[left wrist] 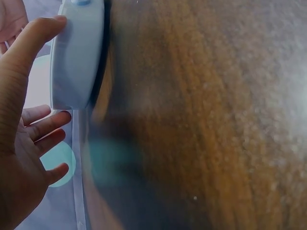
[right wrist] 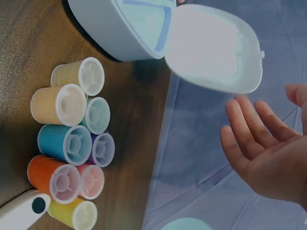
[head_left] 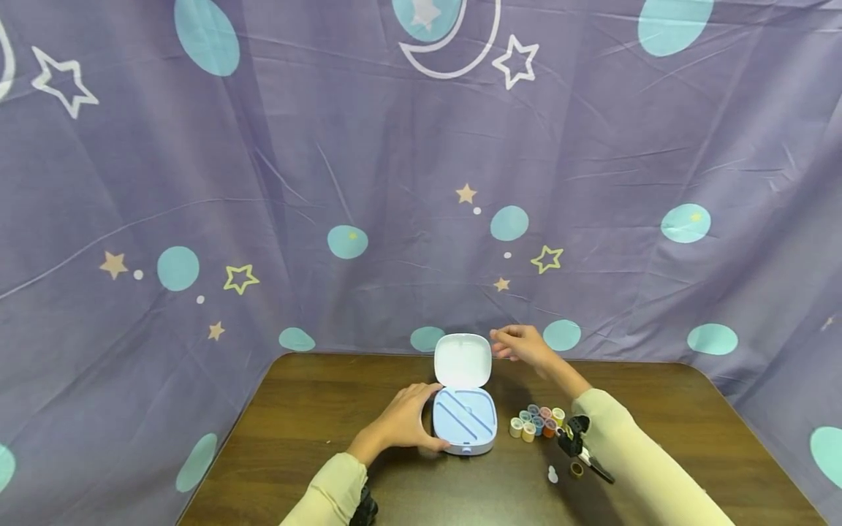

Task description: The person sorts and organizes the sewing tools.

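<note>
A light blue plastic box (head_left: pixel 464 416) stands on the table with its white lid (head_left: pixel 463 361) raised at the back. Under the lid lies a blue inner tray with slanted grooves. My left hand (head_left: pixel 404 420) holds the box by its left side, the thumb (left wrist: pixel 45 28) on the front and the fingers spread around toward the back. Just right of the lid, my right hand (head_left: pixel 522 343) hangs in the air with relaxed fingers and holds nothing; in the right wrist view its fingertips (right wrist: pixel 235 105) are close to the lid's edge.
Several thread spools (head_left: pixel 538 426) in different colours stand grouped right of the box. Near them lie a white-and-black tool (head_left: pixel 598 470), a small brown ring (head_left: pixel 577 470) and a small white piece (head_left: pixel 552 475). A purple patterned curtain (head_left: pixel 408 146) hangs behind the wooden table (head_left: pixel 316 409).
</note>
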### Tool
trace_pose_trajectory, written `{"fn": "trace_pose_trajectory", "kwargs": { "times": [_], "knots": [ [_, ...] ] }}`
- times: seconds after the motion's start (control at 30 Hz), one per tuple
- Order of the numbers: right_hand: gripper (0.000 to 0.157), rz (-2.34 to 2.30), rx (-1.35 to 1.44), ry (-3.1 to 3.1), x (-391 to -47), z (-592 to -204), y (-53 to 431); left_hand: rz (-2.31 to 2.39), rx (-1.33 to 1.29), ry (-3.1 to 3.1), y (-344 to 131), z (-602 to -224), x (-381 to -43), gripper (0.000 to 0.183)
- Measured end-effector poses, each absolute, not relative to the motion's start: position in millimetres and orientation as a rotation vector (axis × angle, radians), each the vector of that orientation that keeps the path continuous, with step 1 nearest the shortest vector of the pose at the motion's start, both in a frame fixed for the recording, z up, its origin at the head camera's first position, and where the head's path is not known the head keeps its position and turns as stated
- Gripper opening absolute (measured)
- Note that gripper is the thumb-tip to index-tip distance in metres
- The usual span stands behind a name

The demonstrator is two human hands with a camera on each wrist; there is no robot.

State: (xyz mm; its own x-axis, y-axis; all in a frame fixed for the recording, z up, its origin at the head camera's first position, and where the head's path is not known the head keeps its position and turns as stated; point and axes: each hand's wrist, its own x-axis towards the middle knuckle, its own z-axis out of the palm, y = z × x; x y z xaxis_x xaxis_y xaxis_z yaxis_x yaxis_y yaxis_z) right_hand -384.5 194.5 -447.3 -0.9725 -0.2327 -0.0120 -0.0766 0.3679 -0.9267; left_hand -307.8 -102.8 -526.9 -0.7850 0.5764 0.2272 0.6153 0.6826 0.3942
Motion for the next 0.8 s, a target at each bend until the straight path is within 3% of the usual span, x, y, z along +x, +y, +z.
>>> {"fn": "trace_pose_trajectory", "kwargs": {
  "times": [0.2, 0.33, 0.5, 0.8],
  "knots": [
    [0.032, -1.694, -0.455, 2.667, -367.7, -437.5, 184.5, -0.735, -1.000, -2.806, -101.9, -527.8, -309.8, 0.102],
    [0.029, -1.587, -0.563, 2.899, -350.6, -433.3, 176.7, -0.745, -0.994, -2.809, -100.5, -527.7, -311.2, 0.103],
    [0.034, -1.340, -0.790, 3.152, -329.0, -438.8, 166.6, -0.730, -0.992, -2.820, -100.5, -527.3, -311.5, 0.104],
    [0.047, -0.432, -1.387, 3.467, -305.7, -470.0, 157.6, -0.689, -1.030, -2.778, -101.1, -527.4, -310.9, 0.102]
  ]
}}
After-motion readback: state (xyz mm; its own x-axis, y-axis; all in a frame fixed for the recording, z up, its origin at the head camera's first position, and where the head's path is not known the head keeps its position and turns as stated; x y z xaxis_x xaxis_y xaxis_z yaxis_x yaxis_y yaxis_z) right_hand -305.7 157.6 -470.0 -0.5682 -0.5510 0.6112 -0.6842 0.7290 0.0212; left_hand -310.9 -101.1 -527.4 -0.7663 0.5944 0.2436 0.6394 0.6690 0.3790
